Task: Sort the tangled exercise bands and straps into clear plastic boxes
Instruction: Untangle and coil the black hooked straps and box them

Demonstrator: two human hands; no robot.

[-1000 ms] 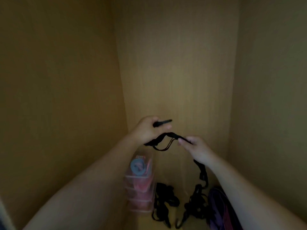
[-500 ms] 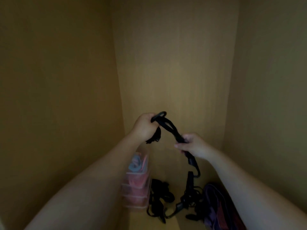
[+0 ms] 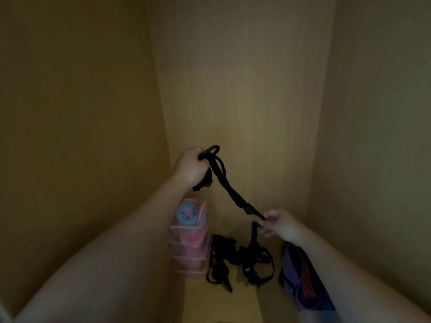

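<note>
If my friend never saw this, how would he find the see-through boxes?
Look into the wooden cupboard and down to its floor, by the left wall. There, just left of the heap of black straps, stands a stack of clear boxes. It is the only see-through thing, with pink bands inside and a blue roll at the top.

Boxes [image 3: 189, 248] stacked at left, strap tangle [image 3: 240, 259] on the floor [image 3: 221, 304] just right of them, bands [image 3: 300, 276] further right. One strap [image 3: 233, 194] slopes from the left hand [image 3: 189, 166] down to the right hand [image 3: 279, 223], above the tangle.
</note>
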